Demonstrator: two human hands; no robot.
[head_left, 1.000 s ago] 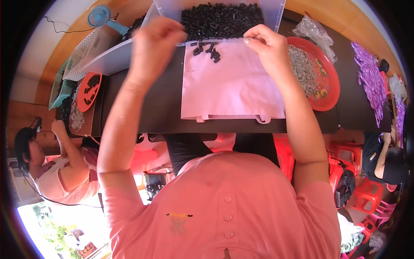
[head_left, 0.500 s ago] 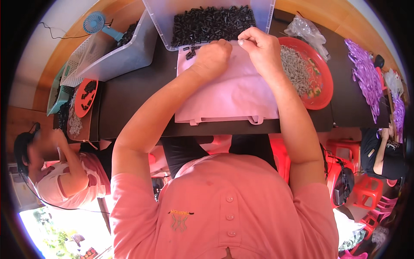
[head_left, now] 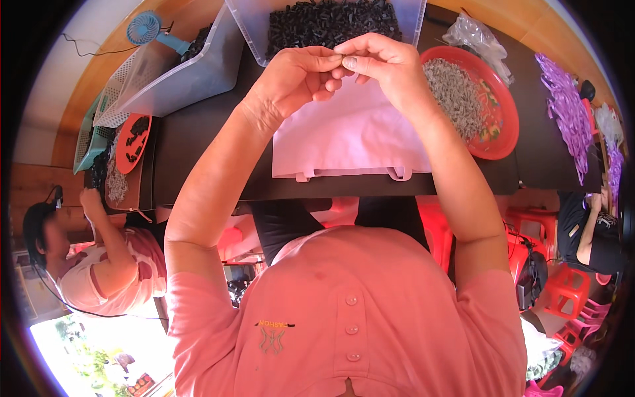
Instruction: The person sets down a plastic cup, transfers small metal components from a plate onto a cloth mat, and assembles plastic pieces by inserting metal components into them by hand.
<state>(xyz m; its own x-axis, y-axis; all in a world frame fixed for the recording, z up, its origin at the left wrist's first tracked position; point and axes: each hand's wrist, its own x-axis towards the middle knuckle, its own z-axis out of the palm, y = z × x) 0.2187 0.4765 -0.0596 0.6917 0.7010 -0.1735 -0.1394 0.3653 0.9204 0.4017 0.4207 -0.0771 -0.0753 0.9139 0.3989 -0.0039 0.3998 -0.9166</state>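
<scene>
Above the front of a clear plastic bin (head_left: 413,20) full of small black plastic pieces (head_left: 334,21), my two hands meet fingertip to fingertip. My left hand (head_left: 294,79) is closed in a pinch, thumb and forefinger pressed together, the other fingers curled. Against it, my right hand (head_left: 390,66) pinches with thumb and forefinger too. Something tiny seems to sit between the fingertips, but the fingers cover it and its kind cannot be made out. Under both hands lies a pink cloth bag (head_left: 350,142) with short handles at its near edge.
A red round tray (head_left: 506,126) of small grey metal-looking parts stands right. Left are another bin (head_left: 192,86), a blue fan (head_left: 143,28) and a red dish (head_left: 126,159) of black pieces. Purple strips (head_left: 565,112) lie far right. A co-worker (head_left: 106,258) sits left.
My left hand has lifted from beside loose black pieces at the bin's front and turned to meet my right fingertips. My right hand has shifted slightly left. Those loose pieces are now hidden.
</scene>
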